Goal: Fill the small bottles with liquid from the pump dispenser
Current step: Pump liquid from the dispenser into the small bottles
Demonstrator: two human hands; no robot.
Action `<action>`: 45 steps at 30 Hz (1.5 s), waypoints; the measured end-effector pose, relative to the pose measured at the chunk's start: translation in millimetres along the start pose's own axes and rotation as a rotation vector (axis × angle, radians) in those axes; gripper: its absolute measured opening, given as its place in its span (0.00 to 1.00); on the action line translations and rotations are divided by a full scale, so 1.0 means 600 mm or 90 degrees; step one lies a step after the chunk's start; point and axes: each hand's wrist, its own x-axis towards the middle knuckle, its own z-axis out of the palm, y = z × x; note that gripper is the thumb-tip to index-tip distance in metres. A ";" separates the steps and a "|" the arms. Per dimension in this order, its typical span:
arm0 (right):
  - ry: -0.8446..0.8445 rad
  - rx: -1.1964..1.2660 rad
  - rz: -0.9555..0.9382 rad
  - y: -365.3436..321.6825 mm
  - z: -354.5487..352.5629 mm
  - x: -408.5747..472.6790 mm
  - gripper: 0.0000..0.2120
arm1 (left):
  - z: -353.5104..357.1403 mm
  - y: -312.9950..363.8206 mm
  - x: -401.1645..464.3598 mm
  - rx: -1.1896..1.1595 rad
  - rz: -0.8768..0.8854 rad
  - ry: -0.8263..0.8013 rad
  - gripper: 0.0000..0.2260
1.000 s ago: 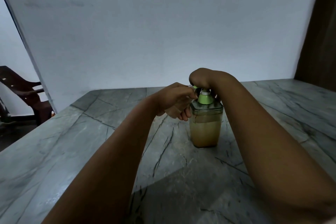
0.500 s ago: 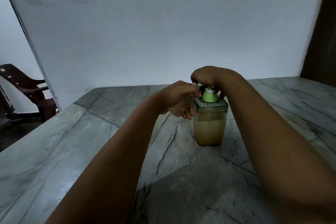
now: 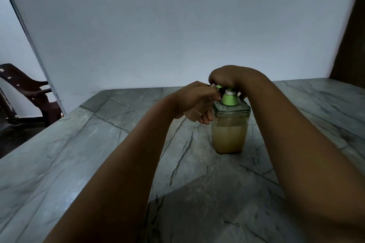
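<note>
Little is changing since the earlier frame: the right hand (image 3: 224, 77) is staying clamped on the pump head of the pump dispenser (image 3: 230, 124), standing mid-table (image 3: 79, 163). The left hand (image 3: 194, 102) is pinching something small, likely a bottle, at the spout; filling appears under way.

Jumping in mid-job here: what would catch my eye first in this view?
The clear pump dispenser, about half full of yellowish liquid, stands mid-table on the grey marble table. The right hand sits on its green pump head from above, while the left hand is cupped at the spout, its fingers closed around something mostly hidden. A dark chair stands at far left.
</note>
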 end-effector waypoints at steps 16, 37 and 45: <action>0.027 0.036 -0.009 0.000 0.001 -0.011 0.13 | -0.001 -0.003 0.001 0.001 0.012 0.003 0.11; 0.002 0.045 0.004 -0.002 0.002 -0.010 0.14 | -0.005 -0.017 0.009 -0.130 -0.019 -0.011 0.25; 0.018 0.158 0.012 0.004 -0.011 -0.009 0.11 | -0.009 -0.016 0.011 -0.115 -0.024 -0.013 0.25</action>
